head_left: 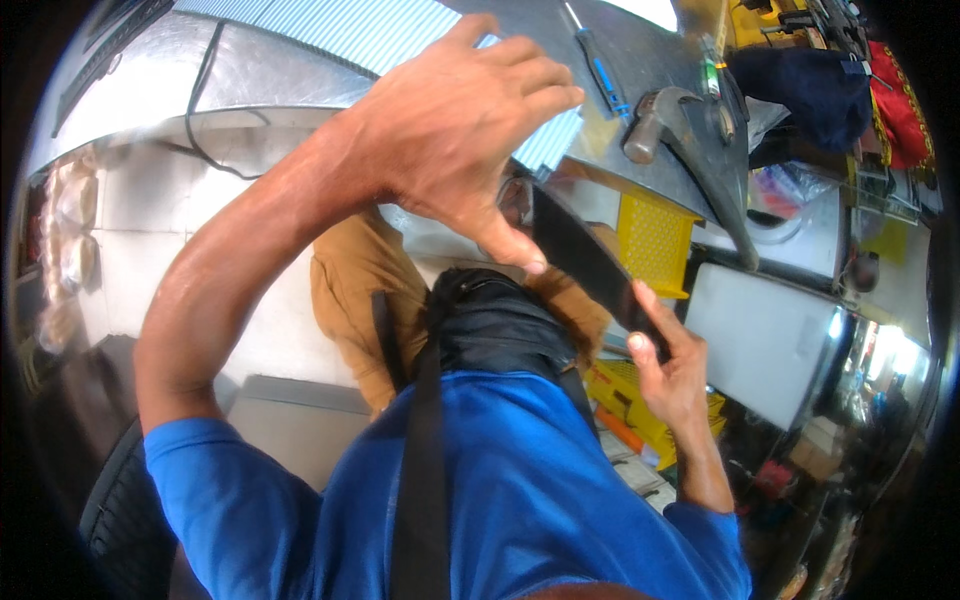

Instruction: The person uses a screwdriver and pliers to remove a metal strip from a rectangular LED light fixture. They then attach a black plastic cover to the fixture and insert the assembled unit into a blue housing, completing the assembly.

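Note:
My left hand (465,125) is raised in front of me with its fingers spread, and nothing shows in its grip. Its thumb points down beside a long, dark flat strip (590,255), whose exact kind I cannot make out. The strip runs slantwise from below the left palm to my right hand (675,365). There my right thumb and fingers close on its lower end. Past my left fingertips, a claw hammer (655,130) lies on the grey worktop (655,35) with its handle reaching over the edge. A blue-handled screwdriver (600,75) lies beside it.
Pale blue corrugated sheet (330,25) covers the worktop's left part. A black cable (195,120) hangs at the left. Below the worktop's edge is a yellow perforated basket (650,240), with a whitish panel (755,335) to its right. Dark cloth (810,95) lies at the far right.

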`<state>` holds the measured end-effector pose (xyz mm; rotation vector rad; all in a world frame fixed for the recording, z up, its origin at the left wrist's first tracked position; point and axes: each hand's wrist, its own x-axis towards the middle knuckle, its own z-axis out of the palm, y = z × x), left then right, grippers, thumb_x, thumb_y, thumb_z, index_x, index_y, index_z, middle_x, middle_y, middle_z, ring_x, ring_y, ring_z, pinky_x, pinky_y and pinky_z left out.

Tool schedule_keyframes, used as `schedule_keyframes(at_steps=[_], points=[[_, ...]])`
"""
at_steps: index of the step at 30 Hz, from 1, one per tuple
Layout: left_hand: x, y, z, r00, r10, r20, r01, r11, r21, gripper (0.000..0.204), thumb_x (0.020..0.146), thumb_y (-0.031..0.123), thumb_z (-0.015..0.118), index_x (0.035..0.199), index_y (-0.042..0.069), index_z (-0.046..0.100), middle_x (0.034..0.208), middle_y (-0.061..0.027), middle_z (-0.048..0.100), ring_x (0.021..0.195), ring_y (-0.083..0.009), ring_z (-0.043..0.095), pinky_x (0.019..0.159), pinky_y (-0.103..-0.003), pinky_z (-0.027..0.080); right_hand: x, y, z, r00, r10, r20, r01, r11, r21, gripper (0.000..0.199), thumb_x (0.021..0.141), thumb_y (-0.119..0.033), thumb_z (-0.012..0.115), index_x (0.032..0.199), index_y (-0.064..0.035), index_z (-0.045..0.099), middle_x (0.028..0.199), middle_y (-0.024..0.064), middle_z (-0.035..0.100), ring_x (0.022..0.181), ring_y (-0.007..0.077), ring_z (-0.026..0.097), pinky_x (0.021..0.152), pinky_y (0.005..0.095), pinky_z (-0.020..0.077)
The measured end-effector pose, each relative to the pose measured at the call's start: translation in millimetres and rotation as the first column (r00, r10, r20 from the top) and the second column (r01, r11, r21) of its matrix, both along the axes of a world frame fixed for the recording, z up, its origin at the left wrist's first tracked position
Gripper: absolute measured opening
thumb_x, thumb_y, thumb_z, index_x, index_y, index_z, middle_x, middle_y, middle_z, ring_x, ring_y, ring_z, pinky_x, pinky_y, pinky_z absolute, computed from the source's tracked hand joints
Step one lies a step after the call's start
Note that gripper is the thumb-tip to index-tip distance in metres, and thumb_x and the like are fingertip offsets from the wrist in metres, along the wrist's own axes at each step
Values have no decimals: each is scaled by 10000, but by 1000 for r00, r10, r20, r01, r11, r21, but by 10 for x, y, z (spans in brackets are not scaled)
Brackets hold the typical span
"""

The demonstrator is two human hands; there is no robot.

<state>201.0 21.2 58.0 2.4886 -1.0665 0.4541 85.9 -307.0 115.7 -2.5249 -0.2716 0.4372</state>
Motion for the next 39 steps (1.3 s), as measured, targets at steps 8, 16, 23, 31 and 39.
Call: schedule_keyframes(at_steps=[8,16,23,31,39], points=[[60,28,-67,999,-32,7,32,999,-38,1178,549,799,794,1376,-7,564,1317,-190,620,1235,-366,577,1034,-530,395,-32,71,114,1000,-27,13,28,998,-54,519,934,-249,744,1373,0,623,1295,229,686,1230,325,664,1050,377,494],[28,-3,59,1000,-23,2,23,999,-40,1128,577,760,797,1375,-2,565,1321,-198,614,1245,-361,572,1066,-540,377,-7,23,95,998,-42,42,42,999,10,523,949,-292,728,1369,3,628,1257,249,698,1197,306,680,1017,375,511],[15,2,102,999,-40,-29,39,999,-35,1178,589,787,792,1389,-37,531,1352,-211,590,1297,-368,543,1099,-576,346,29,23,161,999,-24,35,26,999,-46,544,964,-366,705,1361,-1,637,1247,250,702,1191,317,684,1019,376,509],[14,4,57,999,-44,-27,43,998,-51,1196,573,782,811,1397,-35,521,1366,-211,578,1314,-375,526,1102,-579,336,73,3,156,1000,-2,-10,2,1000,-17,572,964,-382,709,1360,22,627,1272,238,696,1213,305,669,1040,375,494],[39,-15,95,998,-51,-25,49,997,-63,1136,576,747,818,1355,-33,547,1310,-202,598,1277,-353,542,1068,-520,355,133,-70,106,997,-26,-71,30,998,52,588,957,-375,726,1368,30,617,1280,222,697,1221,256,654,1050,362,481]])
